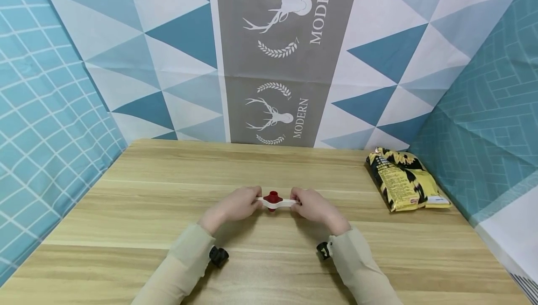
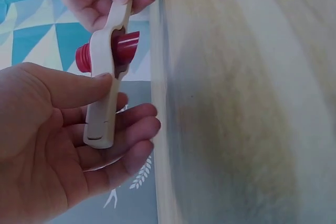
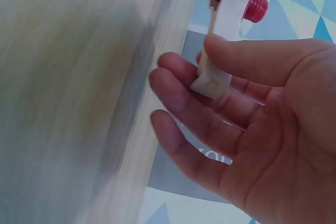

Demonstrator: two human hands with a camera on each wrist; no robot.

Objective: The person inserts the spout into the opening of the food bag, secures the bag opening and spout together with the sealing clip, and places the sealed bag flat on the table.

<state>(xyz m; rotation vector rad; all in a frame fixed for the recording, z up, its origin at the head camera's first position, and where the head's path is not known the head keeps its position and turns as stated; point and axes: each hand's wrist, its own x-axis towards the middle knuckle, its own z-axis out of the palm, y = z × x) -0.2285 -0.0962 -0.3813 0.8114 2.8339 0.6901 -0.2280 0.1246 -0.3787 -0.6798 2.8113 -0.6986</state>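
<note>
Closest in are the two pale sleeves, the left sleeve coming up from 7 o'clock and the right sleeve from 5, each with a black wrist mount on its inner side. Catching one of those on the tabletop could jog the whole grip, imo.

Next, the hands. The left hand is at 9 o'clock from the white-handled tool, the right hand at 3. Both pinch a handle end between thumb and fingers, so the tool hangs between them, seemingly just off the table, dead centre between the arms.

Weak spot: only the ends are held. If one thumb slips, or one hand twists harder than the other, that side would probably dip and the tool would swing or drop. The red piece pokes out both sides of the middle with no finger on it. Can't really tell from these angles whether it's locked in; if it's loose, a tilt could shake it out.

Farther off, around 2 to 3 o'clock, there's a yellow-and-black packet, well apart from the right hand, so bumping it seems unlikely. Behind everything, at 12, the patterned backdrop.
</note>
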